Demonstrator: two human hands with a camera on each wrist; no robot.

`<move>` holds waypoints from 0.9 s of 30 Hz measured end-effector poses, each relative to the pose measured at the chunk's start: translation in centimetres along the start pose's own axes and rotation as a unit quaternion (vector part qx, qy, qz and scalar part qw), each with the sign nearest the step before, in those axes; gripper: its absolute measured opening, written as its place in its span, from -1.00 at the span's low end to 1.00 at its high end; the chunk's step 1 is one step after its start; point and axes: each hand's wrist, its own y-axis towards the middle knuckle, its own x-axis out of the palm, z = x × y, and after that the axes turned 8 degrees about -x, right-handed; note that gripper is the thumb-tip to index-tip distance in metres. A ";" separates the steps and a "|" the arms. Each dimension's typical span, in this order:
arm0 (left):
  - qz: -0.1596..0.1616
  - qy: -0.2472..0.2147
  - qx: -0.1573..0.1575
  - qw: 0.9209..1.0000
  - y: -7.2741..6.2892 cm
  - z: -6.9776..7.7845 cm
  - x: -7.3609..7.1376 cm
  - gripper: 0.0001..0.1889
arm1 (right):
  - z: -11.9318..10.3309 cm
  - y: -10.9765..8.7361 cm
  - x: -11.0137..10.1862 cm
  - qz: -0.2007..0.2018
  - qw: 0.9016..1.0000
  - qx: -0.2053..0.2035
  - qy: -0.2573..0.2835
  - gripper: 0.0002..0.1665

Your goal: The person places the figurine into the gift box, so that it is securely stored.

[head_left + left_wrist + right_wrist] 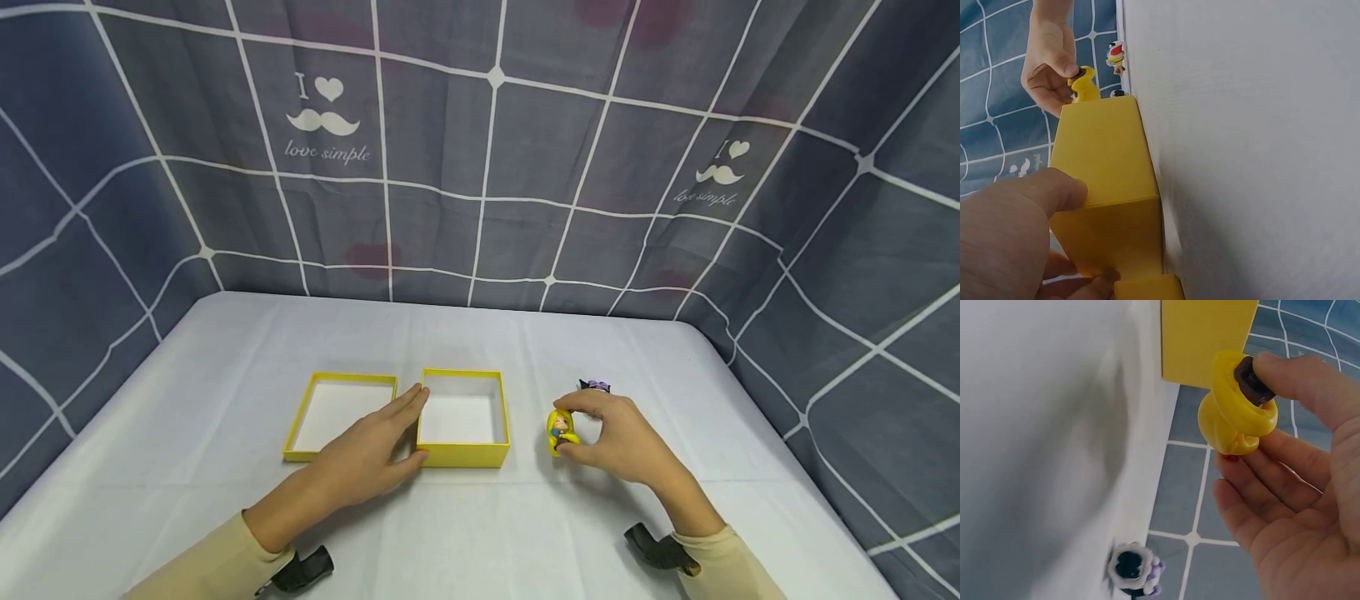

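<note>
The head view shows the white inside of the yellow box (462,455) and, left of it, its shallow lid (300,457); both wrist views show the box only from outside. The yellow figure (561,429) shows its face and blue front there, while the right wrist view shows its rounded yellow back and the dark base under the thumb. A red, white and blue figure (1115,57) appears plainly only in the left wrist view. The purple figure (596,386) is mostly hidden by the right hand (618,433) in the head view; the right wrist view shows more of it, with a pale rim round a dark middle.

A white cloth (660,350) covers the table, and a grey-blue checked curtain (435,125) hangs behind and at both sides. Black devices (302,570) sit at both sleeves. The left hand (363,458) overlaps the lid's near right part.

The right hand pinches the yellow figure, thumb on the base and fingertips at the head, clear of the cloth. It is to the right of the box, well apart from the left hand, with the box between. The left hand clasps nothing: its fingers lie extended along the box's left wall, thumb touching the near wall by the corner.
</note>
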 end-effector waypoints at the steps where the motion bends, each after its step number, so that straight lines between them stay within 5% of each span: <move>1: 0.000 0.000 0.000 1.000 0.0 0.0 0.0 -0.18 | -0.2 0.2 -0.1 0.001 1.000 -0.002 0.001 -0.39; 27: 0.004 0.005 -0.003 1.000 -0.2 -0.1 0.2 -0.18 | -3.0 3.0 1.1 0.044 0.997 -0.057 0.026 -0.39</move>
